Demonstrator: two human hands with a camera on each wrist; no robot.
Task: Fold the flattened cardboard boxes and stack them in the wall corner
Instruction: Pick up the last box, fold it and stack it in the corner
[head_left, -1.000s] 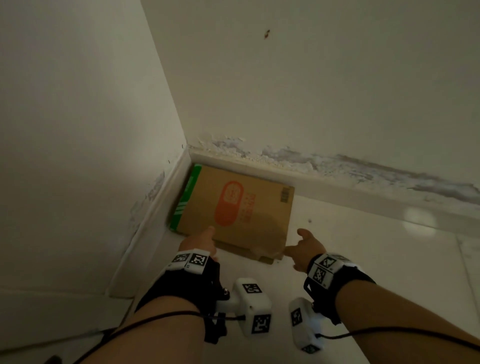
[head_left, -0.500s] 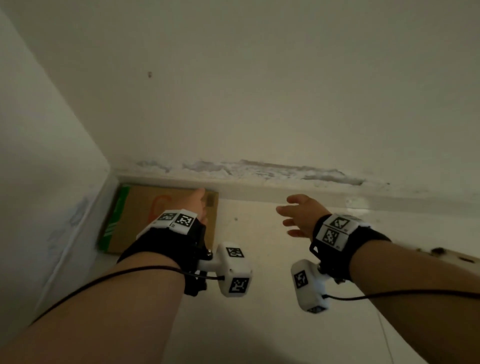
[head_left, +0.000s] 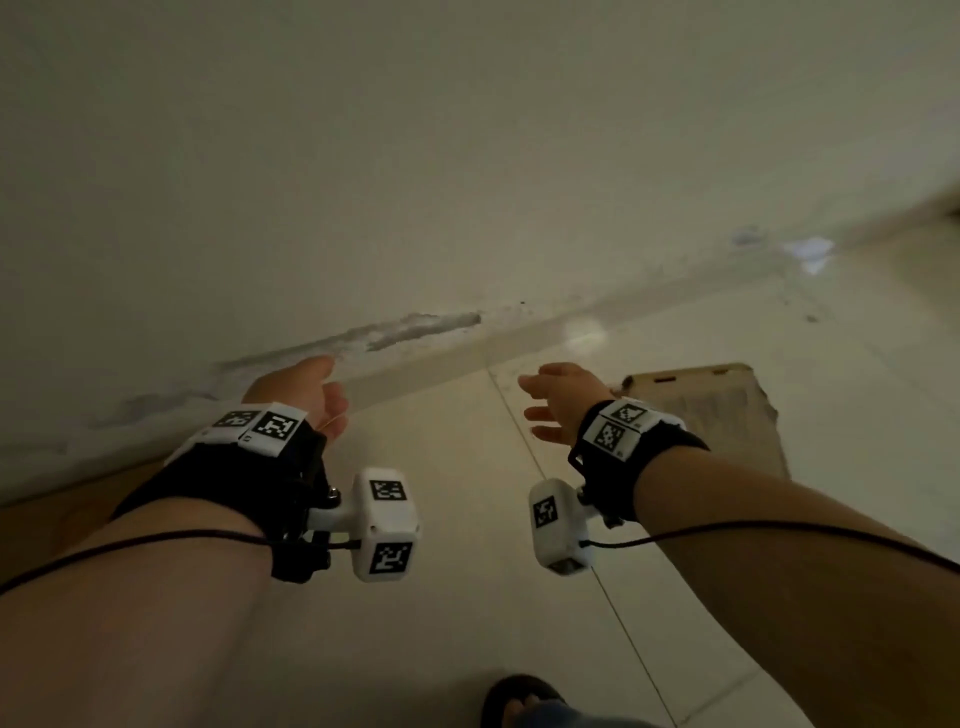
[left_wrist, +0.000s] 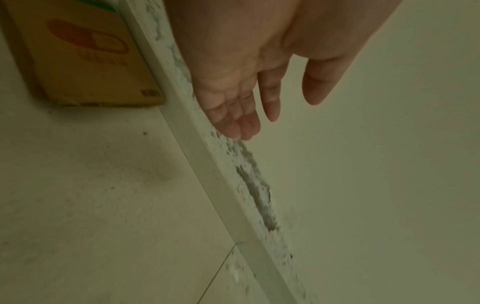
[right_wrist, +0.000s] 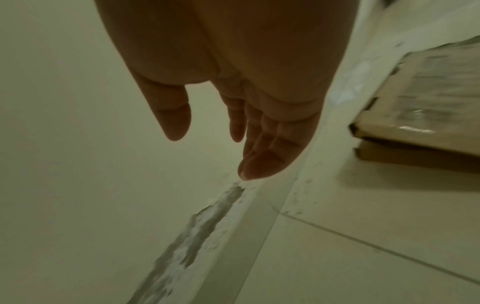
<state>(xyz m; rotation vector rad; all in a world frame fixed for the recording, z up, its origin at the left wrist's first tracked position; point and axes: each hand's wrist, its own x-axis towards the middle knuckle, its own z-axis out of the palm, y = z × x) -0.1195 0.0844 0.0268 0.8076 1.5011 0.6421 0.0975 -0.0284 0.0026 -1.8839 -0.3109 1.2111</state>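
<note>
A folded brown cardboard box (left_wrist: 85, 59) with a red oval print lies against the skirting, seen only in the left wrist view, behind my left hand (left_wrist: 249, 111). That hand (head_left: 317, 395) hangs in the air with straight fingers and holds nothing. My right hand (head_left: 550, 410) is also empty, fingers relaxed (right_wrist: 259, 156). To its right a pile of flattened cardboard (head_left: 727, 415) lies on the floor near the wall; the right wrist view shows it as stacked layers (right_wrist: 420, 115).
A white wall with a chipped, peeling strip above the skirting (head_left: 415, 332) runs across the view. Pale floor tiles (head_left: 467, 571) with a grout line lie under my arms. A sandalled foot (head_left: 524, 701) shows at the bottom edge.
Both hands have left the printed box in the corner and swung right along the wall. The view has turned right, so the box is out of the head view and the flattened pile has appeared.
</note>
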